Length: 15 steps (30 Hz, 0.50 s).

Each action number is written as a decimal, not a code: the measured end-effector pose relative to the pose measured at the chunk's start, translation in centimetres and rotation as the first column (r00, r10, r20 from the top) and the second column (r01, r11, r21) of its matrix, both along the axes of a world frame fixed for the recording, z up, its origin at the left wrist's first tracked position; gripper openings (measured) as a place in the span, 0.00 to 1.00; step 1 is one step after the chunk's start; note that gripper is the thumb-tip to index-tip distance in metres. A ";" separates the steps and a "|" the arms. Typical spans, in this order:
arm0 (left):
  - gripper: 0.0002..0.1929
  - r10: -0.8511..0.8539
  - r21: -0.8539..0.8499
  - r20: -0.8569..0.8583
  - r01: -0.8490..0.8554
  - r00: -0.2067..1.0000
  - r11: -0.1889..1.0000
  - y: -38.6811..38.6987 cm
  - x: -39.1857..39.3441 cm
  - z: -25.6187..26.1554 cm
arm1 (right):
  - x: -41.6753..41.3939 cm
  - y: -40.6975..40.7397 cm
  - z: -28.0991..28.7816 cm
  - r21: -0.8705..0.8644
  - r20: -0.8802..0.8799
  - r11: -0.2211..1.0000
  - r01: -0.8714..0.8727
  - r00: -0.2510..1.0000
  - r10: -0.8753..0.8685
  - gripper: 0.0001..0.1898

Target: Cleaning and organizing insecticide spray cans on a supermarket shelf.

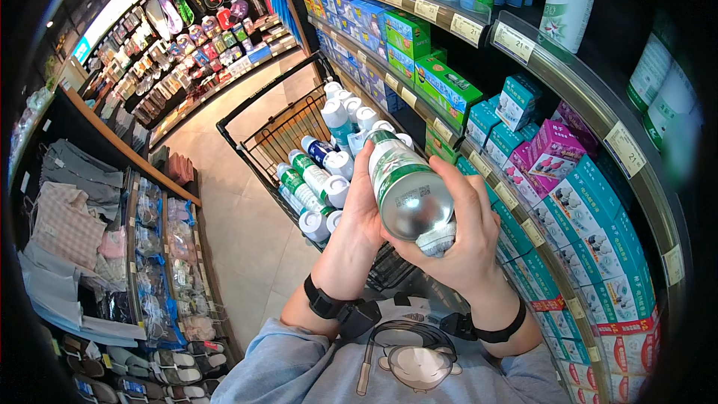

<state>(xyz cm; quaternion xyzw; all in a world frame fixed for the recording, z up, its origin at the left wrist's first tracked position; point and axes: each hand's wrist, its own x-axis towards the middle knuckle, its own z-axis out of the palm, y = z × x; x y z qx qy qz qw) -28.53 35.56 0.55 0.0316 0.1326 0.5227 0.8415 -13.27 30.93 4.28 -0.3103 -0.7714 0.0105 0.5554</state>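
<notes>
Both of my hands hold one green and white aerosol can point(387, 163), tilted so that its shiny metal base faces me. A small printed code shows on the base. My left hand point(359, 207) wraps the can's left side. On the other side, the fingers of my right hand point(468, 219) rest against the can, and that hand also pinches a wadded grey cloth point(436, 241) at the base's lower edge. Beyond my hands stands a black wire shopping cart point(255, 148) holding several aerosol cans point(305, 174), some upright and some lying down.
On the right, curved shelves point(521, 53) with price tags carry teal boxes point(589, 207), green boxes point(443, 81) and more spray cans point(572, 0). Clothes point(70, 224) and slippers point(174, 367) are displayed at left. A tiled aisle floor point(235, 213) runs between.
</notes>
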 end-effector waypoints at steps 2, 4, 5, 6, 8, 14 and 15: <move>0.28 0.000 0.010 -0.010 0.000 1.000 1.000 -0.1 0.1 -0.1 | 0.0 -0.1 -0.1 0.001 0.000 1.000 0.001 1.000 -0.001 0.41; 0.29 0.000 0.008 -0.014 0.000 1.000 1.000 -0.1 0.2 -0.2 | 0.1 -0.2 -0.1 0.000 0.002 1.000 0.007 1.000 -0.007 0.41; 0.29 -0.005 0.007 -0.014 0.005 1.000 1.000 0.0 0.3 -0.3 | 0.2 -0.3 -0.2 -0.006 0.003 1.000 0.015 1.000 -0.015 0.41; 0.28 -0.011 0.007 -0.007 0.011 1.000 1.000 0.0 0.2 -0.4 | 0.2 -0.3 -0.2 -0.011 0.003 1.000 0.018 1.000 -0.018 0.41; 0.28 -0.019 0.003 0.000 0.019 1.000 1.000 0.1 -0.1 -0.5 | 0.5 -0.2 -0.4 -0.024 -0.012 1.000 -0.014 1.000 0.013 0.42; 0.29 0.379 0.261 -0.308 -0.305 0.873 0.916 0.2 -0.2 1.2 | 5.1 0.8 -1.4 -0.328 0.064 0.943 -0.060 0.994 0.085 0.44; 0.27 0.430 0.339 -0.316 -0.322 0.846 0.884 0.4 -0.6 1.2 | 5.8 1.1 -1.6 -0.411 0.060 0.909 -0.071 0.993 0.104 0.43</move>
